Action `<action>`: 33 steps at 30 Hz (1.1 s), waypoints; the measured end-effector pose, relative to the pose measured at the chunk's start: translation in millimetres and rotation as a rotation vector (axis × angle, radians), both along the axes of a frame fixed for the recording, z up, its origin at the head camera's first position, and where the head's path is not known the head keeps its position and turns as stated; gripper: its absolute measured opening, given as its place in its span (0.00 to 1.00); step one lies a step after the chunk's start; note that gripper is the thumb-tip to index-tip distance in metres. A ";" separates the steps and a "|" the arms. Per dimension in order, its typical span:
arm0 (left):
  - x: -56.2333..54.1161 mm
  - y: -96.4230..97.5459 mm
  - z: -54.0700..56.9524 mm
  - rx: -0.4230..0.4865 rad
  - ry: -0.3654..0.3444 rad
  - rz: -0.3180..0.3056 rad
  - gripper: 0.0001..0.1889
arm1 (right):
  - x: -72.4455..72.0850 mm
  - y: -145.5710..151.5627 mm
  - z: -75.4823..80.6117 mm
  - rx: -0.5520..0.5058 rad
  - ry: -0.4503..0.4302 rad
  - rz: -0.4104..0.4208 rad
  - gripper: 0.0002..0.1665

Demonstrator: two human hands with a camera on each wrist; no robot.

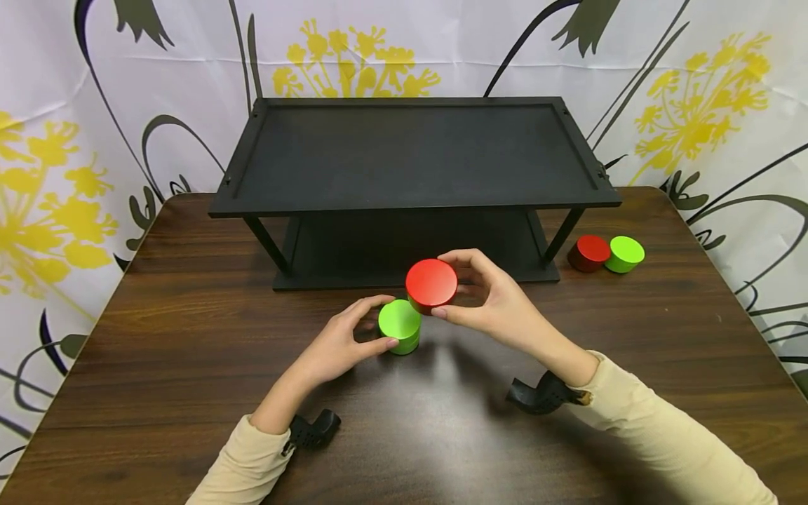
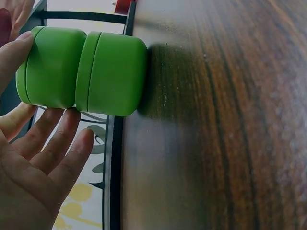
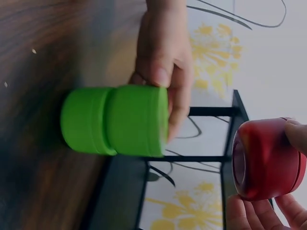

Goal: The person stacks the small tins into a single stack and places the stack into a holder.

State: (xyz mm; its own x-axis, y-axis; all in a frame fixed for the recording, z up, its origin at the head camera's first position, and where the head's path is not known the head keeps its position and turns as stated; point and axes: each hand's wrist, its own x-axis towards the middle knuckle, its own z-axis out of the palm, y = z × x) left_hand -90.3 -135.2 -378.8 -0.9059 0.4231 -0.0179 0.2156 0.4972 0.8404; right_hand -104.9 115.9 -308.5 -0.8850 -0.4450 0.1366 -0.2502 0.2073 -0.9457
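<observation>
Two green lidded canisters stand stacked on the table, the upper canister (image 2: pixel 55 67) resting on the lower canister (image 2: pixel 115 74). My left hand (image 1: pixel 337 345) holds the upper one from the left, thumb on the near side and fingers on the far side. Raised above and slightly right of this stack is a red lidded canister (image 1: pixel 431 283), gripped between the thumb and fingers of my right hand (image 1: pixel 501 301). In the right wrist view, the red canister's underside faces the green stack, with a gap between them.
A black two-tier shelf (image 1: pixel 404 154) stands behind the hands, its lower board (image 1: pixel 410 245) just beyond the stack. Right of it, another red canister (image 1: pixel 590 254) and another green canister (image 1: pixel 625 254) sit side by side on the wooden table (image 1: pixel 189 337). Patterned cloth hangs behind.
</observation>
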 end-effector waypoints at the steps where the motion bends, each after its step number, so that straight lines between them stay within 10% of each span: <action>1: -0.3 0.0 -0.3 0.000 -0.001 -0.003 0.33 | 0.1 -1.4 -2.2 0.001 -0.005 0.007 0.36; 33: -4.0 -2.1 -5.9 0.018 -0.014 0.003 0.35 | 1.0 -28.3 -43.3 0.031 -0.038 0.072 0.35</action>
State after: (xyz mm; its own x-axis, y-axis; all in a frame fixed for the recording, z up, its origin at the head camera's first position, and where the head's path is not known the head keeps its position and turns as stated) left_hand -94.3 -137.3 -384.7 -0.9070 0.4206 -0.0224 0.2026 0.4823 0.8522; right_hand -103.9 87.6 -351.8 -0.8551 -0.5108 0.0887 -0.2295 0.2195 -0.9482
